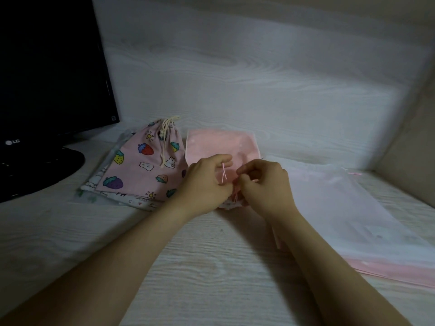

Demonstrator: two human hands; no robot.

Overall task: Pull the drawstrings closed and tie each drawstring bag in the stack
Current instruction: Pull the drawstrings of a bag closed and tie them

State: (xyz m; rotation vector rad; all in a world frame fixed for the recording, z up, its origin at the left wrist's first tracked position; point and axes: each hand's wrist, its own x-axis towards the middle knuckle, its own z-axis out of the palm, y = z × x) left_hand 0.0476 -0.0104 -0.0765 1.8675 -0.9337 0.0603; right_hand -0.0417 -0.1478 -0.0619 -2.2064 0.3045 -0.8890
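Observation:
A plain pink drawstring bag (219,144) lies in the middle of the table with its gathered mouth towards me. My left hand (204,182) pinches its thin pink drawstring (223,173), whose ends stick up beside the thumb. My right hand (263,184) pinches the string close by, fingers curled over the bag's mouth, which is mostly hidden. To the left lies a pink strawberry-and-rabbit print bag (143,165), cinched and tied with a cream cord (168,128), on top of other flat printed bags (122,198).
A black monitor (47,74) on its round base (35,170) stands at the far left. A stack of flat sheer white and pink bags (348,222) spreads at the right. A pale wall runs behind the white wood-grain table (188,267).

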